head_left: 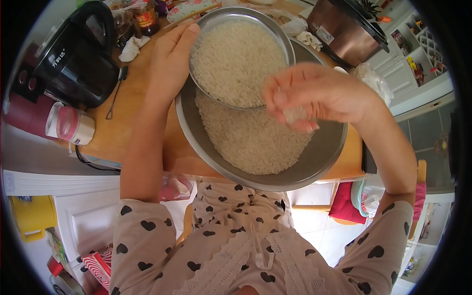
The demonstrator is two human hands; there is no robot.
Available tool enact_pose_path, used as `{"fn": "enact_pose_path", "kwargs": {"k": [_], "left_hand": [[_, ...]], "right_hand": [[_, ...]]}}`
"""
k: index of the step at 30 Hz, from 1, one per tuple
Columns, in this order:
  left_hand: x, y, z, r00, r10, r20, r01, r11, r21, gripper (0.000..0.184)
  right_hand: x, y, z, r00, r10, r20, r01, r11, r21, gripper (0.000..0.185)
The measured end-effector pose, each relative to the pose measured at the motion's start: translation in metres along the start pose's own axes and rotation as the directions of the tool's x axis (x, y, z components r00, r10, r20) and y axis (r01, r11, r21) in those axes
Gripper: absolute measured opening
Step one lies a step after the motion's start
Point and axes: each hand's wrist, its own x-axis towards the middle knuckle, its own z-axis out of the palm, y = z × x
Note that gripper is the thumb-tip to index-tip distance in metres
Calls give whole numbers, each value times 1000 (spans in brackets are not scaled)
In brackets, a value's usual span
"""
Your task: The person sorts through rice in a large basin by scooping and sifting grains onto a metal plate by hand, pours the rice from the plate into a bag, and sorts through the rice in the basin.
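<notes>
A round metal plate [290, 49] full of white rice [236, 61] is tilted over a large steel basin [191, 132]. More rice [255, 140] lies in the bottom of the basin. My left hand [174, 59] grips the plate's left rim, with the thumb on top. Over the basin, beside the plate's right edge, my right hand [305, 96] is raised with its fingers curled around some rice grains; it is slightly blurred.
A black kettle [73, 61] and a pink-and-white jar [73, 125] stand at the left. A spoon [117, 93] lies beside the kettle. Behind are a sauce jar [146, 18], a crumpled tissue [132, 48] and a brown cooker [341, 34].
</notes>
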Motion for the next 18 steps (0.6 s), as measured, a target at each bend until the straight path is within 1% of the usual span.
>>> {"fn": "enact_pose_path", "kwargs": {"k": [1,4,5,7,8,11,12,15,18], "left_hand": [[0,0,0,1000,9,2,-9,1000,-2,36],[2,-3,1,999,37,-1,-37,999,-8,37],[2,-2,1,999,32,8,-32,999,-10,37],[1,0,0,999,22,25,-21,1000,-15,37],[1,0,0,1000,20,21,-20,1000,-12,37],[0,0,0,1000,12,13,-12,1000,0,37],[0,0,0,1000,8,13,-8,1000,6,37],[0,1,0,1000,7,15,-7,1000,14,38],[0,2,0,1000,-4,23,4,1000,3,38]], "right_hand": [[2,-6,-3,998,-58,-7,58,998,-26,28],[10,-28,0,956,-216,-199,194,973,-124,33],[14,-33,0,914,-303,-270,270,951,-150,36],[22,-45,-7,793,-463,-395,409,886,-219,43],[18,-60,-29,907,-359,-219,317,926,-206,46],[8,-75,-43,876,-441,-197,425,897,-118,46],[5,-77,-45,869,-458,-189,452,889,-74,49],[-6,-78,-38,831,-495,-255,499,865,-53,53],[-16,-72,-40,807,-510,-298,507,857,-95,56]]}}
